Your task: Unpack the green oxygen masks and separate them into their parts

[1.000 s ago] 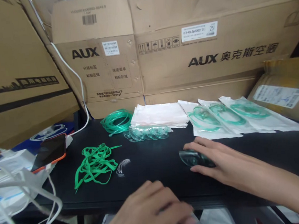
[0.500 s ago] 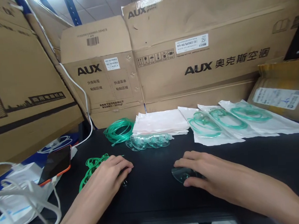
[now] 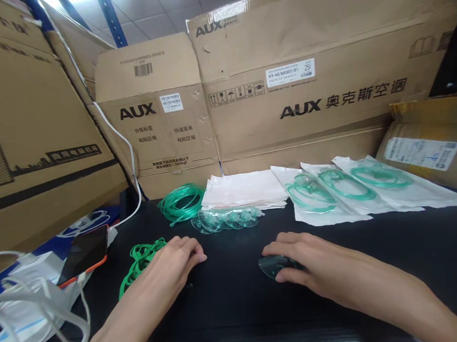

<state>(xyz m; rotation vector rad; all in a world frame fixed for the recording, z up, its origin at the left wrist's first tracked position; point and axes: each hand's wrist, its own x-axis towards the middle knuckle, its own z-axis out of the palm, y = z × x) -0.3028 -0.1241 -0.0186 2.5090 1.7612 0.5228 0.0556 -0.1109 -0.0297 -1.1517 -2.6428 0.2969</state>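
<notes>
My right hand point(image 3: 294, 255) grips a clear green-tinted oxygen mask point(image 3: 273, 266) low over the black table, thumb on the near side and fingers on the far side. My left hand point(image 3: 182, 256) is closed, its fingertips pinched together; what they hold, if anything, is too small to make out. Beside and partly under that hand lies a tangle of green elastic straps point(image 3: 138, 260). A tiny clear piece point(image 3: 189, 285) shows on the table below the left hand. Farther back, a row of clear masks point(image 3: 228, 221) lies in front of a stack of white pouches point(image 3: 244, 191).
Coiled green tubing point(image 3: 181, 202) sits at the back left. Several packed pouches point(image 3: 330, 215) with masks and tubing lie back right. A phone point(image 3: 84, 253), white cables point(image 3: 44, 301) and a charger point(image 3: 34, 268) crowd the left. Large cardboard boxes point(image 3: 304, 86) wall the back.
The left hand's fingers have drawn closer together in a pinch, and small dark pieces under them are less visible. My right hand and its mask have shifted slightly left.
</notes>
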